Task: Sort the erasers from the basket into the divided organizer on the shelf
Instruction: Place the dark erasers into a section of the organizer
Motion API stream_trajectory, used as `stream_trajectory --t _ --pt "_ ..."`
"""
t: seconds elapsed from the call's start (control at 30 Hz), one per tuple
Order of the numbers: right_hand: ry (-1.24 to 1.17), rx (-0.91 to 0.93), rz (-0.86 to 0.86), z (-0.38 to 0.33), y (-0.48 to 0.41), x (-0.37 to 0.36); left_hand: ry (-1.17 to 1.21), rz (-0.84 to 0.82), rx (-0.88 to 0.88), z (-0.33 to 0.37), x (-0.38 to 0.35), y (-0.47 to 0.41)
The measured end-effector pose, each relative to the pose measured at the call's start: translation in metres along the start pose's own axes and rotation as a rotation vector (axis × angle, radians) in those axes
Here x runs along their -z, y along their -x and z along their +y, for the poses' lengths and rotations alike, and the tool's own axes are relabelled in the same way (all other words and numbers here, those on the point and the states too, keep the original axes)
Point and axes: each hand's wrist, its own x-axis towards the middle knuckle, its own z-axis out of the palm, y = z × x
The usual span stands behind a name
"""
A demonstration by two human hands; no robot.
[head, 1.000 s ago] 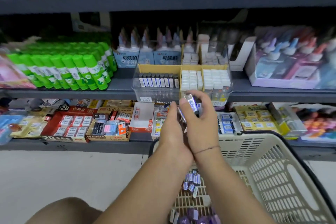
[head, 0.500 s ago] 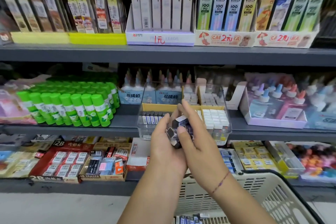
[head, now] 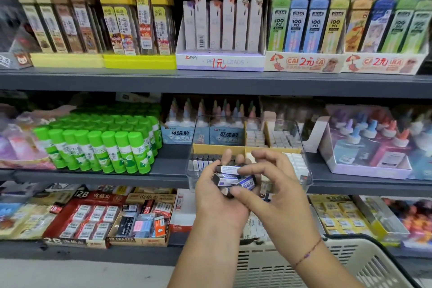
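Observation:
My left hand (head: 218, 196) cups a small stack of black erasers (head: 225, 179) in blue-and-white sleeves, just in front of the clear divided organizer (head: 304, 170) on the middle shelf. My right hand (head: 273, 184) pinches the eraser (head: 247, 182) at the right of the stack between thumb and fingers. A row of dark erasers (head: 203, 161) stands in the organizer's left compartment; white erasers (head: 297, 161) fill the right one. The beige basket (head: 364, 262) sits at the bottom right, under my right forearm; its contents are out of sight.
Green glue sticks (head: 105, 147) crowd the shelf left of the organizer, glue bottles (head: 374, 145) stand to its right. Boxes of 2B erasers (head: 105, 217) lie on the lower shelf. Pencil-lead boxes (head: 222, 30) line the top shelf.
The view has tilted upward, so the basket sank to the bottom edge. Both hands rose with the erasers to the organizer's front. My right hand shifted to pinching one eraser on the stack.

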Motion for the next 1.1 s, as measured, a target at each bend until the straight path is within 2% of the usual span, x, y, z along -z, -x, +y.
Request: stream_trajectory --t 0.17,0.27,0.43,0.53,0.67,0.73,0.8,0.87,1.0,1.1 --pt "0.078 -0.046 -0.136 0.005 -0.007 0.012 0.032 0.002 -0.051 0.015 -0.002 -0.006" --pt "0.044 -0.105 -0.249 0.008 -0.019 0.015 0.042 0.015 -0.06 0.018 -0.002 -0.006" --pt "-0.015 -0.194 -0.378 0.01 -0.037 0.009 0.012 0.119 -0.082 0.022 0.002 -0.007" --pt "0.132 -0.094 -0.377 0.01 -0.04 -0.003 0.033 0.156 -0.089 0.031 0.005 -0.008" --pt "0.563 0.228 -0.396 0.001 -0.041 -0.019 0.063 0.165 -0.133 0.044 0.01 -0.01" --pt "0.634 0.368 -0.36 0.002 -0.04 -0.029 0.069 0.168 -0.159 0.05 0.011 -0.009" --pt "0.618 0.41 -0.356 0.006 -0.038 -0.037 0.069 0.182 -0.181 0.056 0.012 -0.007" --pt "0.516 0.367 -0.363 0.006 -0.036 -0.041 0.074 0.193 -0.197 0.063 0.014 -0.007" --pt "0.103 0.095 -0.346 -0.009 -0.044 -0.035 0.116 0.181 -0.222 0.081 0.017 -0.005" --pt "0.282 0.056 -0.261 0.0 -0.064 -0.032 0.159 0.192 -0.264 0.096 0.021 0.0"
